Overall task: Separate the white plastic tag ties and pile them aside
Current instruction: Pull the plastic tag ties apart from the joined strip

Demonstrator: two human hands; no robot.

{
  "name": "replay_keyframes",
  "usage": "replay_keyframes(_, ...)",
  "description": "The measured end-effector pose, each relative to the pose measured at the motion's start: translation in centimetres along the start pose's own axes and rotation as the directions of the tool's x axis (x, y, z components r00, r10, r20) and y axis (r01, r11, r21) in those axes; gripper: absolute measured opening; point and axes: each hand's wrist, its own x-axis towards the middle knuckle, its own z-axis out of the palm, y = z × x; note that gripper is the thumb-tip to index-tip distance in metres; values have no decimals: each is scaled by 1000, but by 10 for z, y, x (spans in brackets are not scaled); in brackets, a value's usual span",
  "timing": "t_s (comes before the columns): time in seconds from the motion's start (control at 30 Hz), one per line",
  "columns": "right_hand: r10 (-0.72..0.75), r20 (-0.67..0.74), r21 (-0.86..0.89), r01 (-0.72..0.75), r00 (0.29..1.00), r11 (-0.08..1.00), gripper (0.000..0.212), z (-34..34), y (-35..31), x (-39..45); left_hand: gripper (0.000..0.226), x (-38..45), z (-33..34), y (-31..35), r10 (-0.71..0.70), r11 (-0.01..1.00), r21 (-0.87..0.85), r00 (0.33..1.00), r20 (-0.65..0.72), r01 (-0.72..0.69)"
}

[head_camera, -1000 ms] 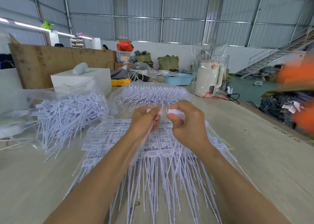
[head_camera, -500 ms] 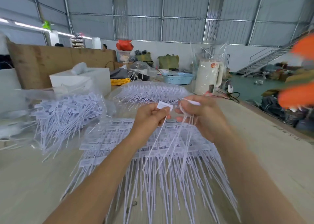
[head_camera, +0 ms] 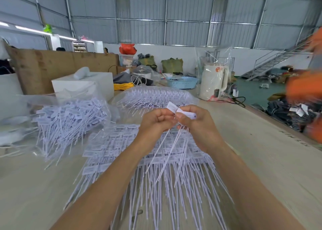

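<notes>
Both hands are raised over the table centre with white plastic tag ties between them. My left hand pinches the flat head of one tie. My right hand grips a small bunch of tie heads, and their thin tails hang down below the hands. Under the hands, joined strips of tag ties lie spread on the table. A loose pile of separated ties sits on clear plastic at the left. Another bagged heap of ties lies behind the hands.
A white box stands at the back left, with a blue basket and a wrapped white kettle at the back right. The table's right edge runs diagonally. A blurred person in orange is at the far right.
Both hands rose off the spread strips, lifting a few ties whose tails now hang free. The hands then drew closer together, and the orange figure at the right shifted.
</notes>
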Motion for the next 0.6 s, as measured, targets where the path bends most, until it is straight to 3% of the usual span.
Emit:
replay_keyframes(0.17, -9, -29, -35, 8, 1000, 999, 4, -3, -1, 3, 21, -1, 1, -3, 3, 1000, 2, 1000, -1, -3)
replay_keyframes(0.27, 25, -57, 42, -22, 998, 999, 6, -12, -7, 7, 21, 0, 0, -3, -15, 999, -52, 999, -36, 13)
replay_keyframes(0.37, 75, -5, 59, -74, 997, 995, 2, -17, -15, 10, 21, 0, -1, -3, -18, 997, -80, 998, -66, 13)
replay_keyframes(0.6, 99, 7, -39, -98, 995, 994, 4, 1, -20, 21, 20, 0, 0, -6, 1, 998, -60, 995, -103, -7)
